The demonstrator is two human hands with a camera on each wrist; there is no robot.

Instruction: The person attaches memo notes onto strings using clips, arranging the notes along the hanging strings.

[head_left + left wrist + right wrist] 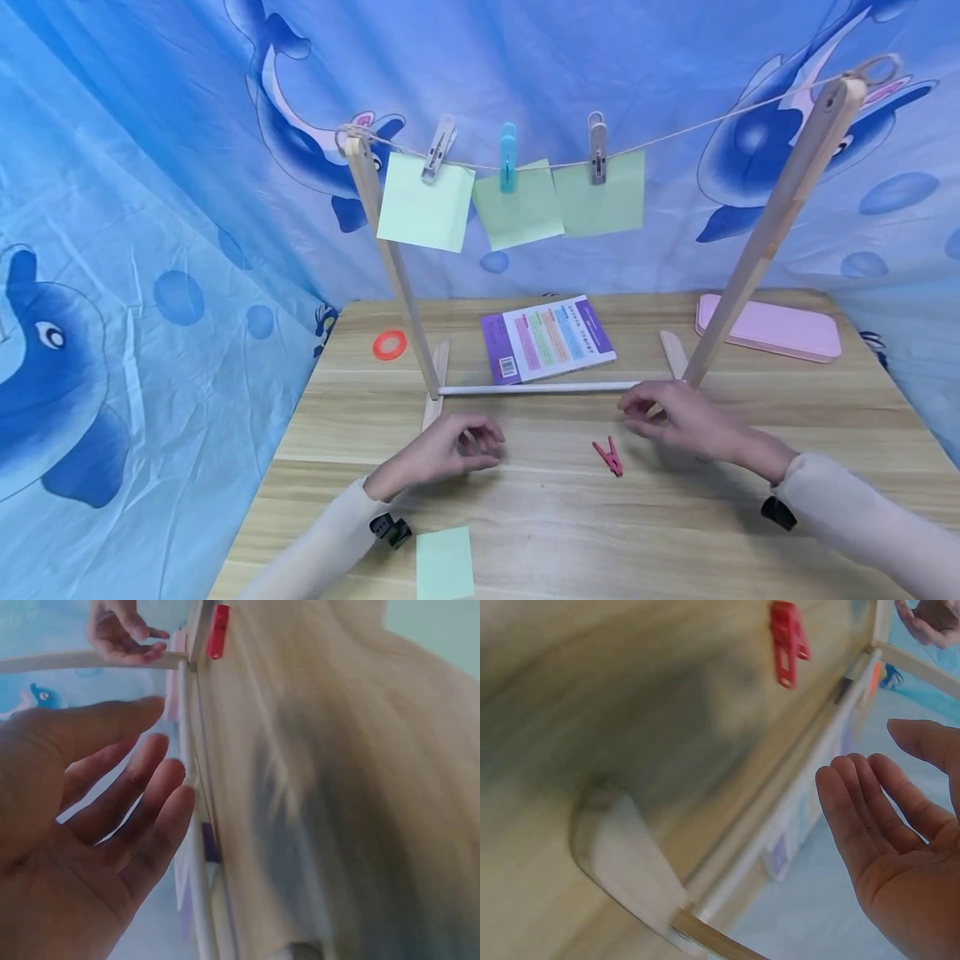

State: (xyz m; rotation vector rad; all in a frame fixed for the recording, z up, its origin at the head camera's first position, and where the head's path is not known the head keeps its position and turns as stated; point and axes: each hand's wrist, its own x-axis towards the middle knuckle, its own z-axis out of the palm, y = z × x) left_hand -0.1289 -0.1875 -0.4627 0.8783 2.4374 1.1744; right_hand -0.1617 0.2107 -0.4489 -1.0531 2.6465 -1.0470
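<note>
My left hand (pixel 450 450) hovers over the table left of centre, its fingers loosely bent around nothing. Over on the right, my right hand (pixel 678 421) is likewise relaxed, with nothing in its fingers, near the foot of the right post. A red clothespin (pixel 609 457) lies on the wood between the hands, closer to the right one. Three green paper squares hang from a string: the left sheet (pixel 426 204) under a grey clothespin (pixel 439 148), the middle sheet (pixel 519 208) under a blue clothespin (pixel 507 158), the right sheet (pixel 600 200) under another grey clothespin (pixel 597 148).
Another green paper square (pixel 445 564) lies at the table's near edge. The wooden frame's left post (pixel 393 275) and right post (pixel 776 225) carry the string, with a white rod (pixel 540 388) low between them. Behind are a book (pixel 547 337), an orange ring (pixel 389 333) and a pink case (pixel 780 329).
</note>
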